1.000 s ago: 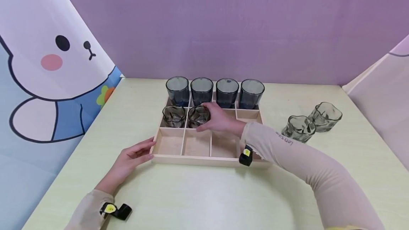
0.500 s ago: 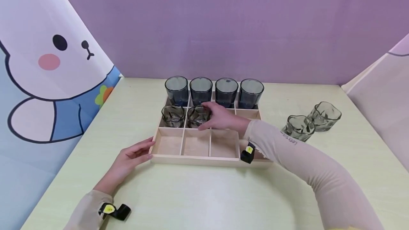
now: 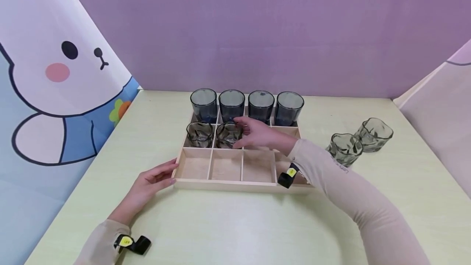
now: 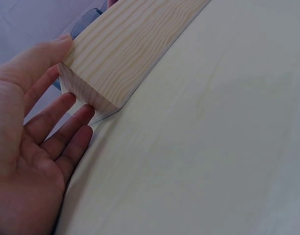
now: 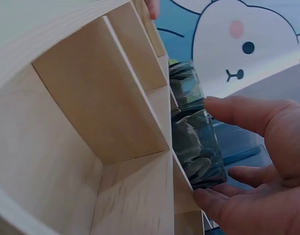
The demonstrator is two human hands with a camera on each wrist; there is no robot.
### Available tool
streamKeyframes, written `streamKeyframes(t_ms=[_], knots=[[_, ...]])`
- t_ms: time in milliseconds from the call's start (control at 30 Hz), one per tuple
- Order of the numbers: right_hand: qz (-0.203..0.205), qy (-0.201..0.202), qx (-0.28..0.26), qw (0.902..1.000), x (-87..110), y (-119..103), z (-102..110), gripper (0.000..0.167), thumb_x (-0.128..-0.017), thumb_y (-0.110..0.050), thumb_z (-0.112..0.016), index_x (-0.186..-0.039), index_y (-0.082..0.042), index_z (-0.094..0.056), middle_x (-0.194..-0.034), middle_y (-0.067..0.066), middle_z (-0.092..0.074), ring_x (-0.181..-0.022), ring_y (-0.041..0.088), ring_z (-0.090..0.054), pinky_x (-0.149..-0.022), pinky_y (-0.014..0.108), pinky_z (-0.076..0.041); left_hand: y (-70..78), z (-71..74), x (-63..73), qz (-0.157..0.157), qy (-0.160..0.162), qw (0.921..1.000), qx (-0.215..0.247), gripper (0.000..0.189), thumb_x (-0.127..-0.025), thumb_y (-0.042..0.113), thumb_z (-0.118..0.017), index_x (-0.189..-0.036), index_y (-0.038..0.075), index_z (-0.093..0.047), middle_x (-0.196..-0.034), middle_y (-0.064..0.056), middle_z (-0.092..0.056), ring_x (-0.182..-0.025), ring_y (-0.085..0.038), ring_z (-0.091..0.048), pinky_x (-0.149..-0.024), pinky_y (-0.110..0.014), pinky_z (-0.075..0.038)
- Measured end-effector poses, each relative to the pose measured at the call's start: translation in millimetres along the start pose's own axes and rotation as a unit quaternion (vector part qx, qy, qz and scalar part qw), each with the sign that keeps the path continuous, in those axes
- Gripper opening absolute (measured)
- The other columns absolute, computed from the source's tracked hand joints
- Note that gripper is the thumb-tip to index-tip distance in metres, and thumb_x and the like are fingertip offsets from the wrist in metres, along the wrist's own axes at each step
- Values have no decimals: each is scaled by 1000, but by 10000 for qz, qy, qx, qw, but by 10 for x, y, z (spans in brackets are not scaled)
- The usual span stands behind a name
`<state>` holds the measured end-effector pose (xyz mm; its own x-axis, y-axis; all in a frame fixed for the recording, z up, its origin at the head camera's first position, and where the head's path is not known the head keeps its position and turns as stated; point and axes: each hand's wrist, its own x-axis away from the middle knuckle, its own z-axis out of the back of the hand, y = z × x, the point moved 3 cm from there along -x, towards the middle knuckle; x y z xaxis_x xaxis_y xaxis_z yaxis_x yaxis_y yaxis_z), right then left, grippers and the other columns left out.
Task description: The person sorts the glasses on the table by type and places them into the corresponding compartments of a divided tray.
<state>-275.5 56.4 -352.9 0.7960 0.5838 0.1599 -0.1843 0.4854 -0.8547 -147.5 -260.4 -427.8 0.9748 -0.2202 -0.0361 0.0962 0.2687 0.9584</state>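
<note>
A shallow wooden divided tray (image 3: 228, 185) sits on the table. My left hand (image 3: 147, 185) rests against its left front corner, the thumb near the top edge and the fingers along the side wall. My right hand (image 3: 262, 136) is at a wavy-sided smoky glass (image 3: 226, 136) standing in the second compartment of the middle row. Its thumb and fingertips lie loosely about the right side of that glass, close at the rim in the right wrist view. Another wavy glass (image 3: 200, 135) stands to the left of it.
Several taller blue-grey tumblers (image 3: 204, 103) fill the tray's back row. Two more wavy glasses, a nearer one (image 3: 345, 148) and a farther one (image 3: 374, 135), stand on the table to the right. A purple backdrop (image 3: 257, 32) rises behind the table.
My right hand has shifted slightly right, its thumb and fingers drawing back from the wavy glass. The glass stays in its compartment, and my left hand keeps its place at the tray.
</note>
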Motion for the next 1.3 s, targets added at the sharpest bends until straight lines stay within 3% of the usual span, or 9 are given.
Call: streamKeyframes(t_ms=[300, 667, 1033, 1300], knots=[[91, 121, -475, 9988, 192, -37, 99, 88, -82, -3, -78, -154, -1, -27, -149, 25, -39, -135, 41, -42, -112, 44, -36, -11, -13, -15, -54, -30, 10000, 47, 43, -93, 5, -69, -133, -7, -58, -149, -18, -45, -117, 5, -54, -93, -16, -47], [409, 292, -772, 9957, 353, -8, 257, 85, -84, 2, -75, -153, 4, -25, -147, 30, -39, -132, 44, -44, -110, 49, -39, 3, 3, -17, -73, -23, 10000, -14, 43, -93, 5, -68, -133, -7, -58, -149, -19, -44, -117, 6, -54, -93, -16, -47], [275, 466, -821, 9952, 542, 83, 379, 87, -84, 2, -76, -154, 0, -25, -146, 28, -40, -132, 41, -45, -107, 50, -42, 3, 4, -7, -66, 7, 10000, 28, 43, -93, 5, -69, -133, -7, -58, -148, -12, -47, -117, 6, -54, -93, -15, -47], [392, 572, -852, 9940, 695, 181, 508, 86, -84, 8, -73, -154, 3, -23, -144, 30, -40, -131, 43, -45, -106, 53, -42, -5, 3, -8, -77, 5, 9999, 74, 43, -94, 4, -68, -133, -7, -57, -147, 0, -50, -116, 5, -55, -93, -16, -48]])
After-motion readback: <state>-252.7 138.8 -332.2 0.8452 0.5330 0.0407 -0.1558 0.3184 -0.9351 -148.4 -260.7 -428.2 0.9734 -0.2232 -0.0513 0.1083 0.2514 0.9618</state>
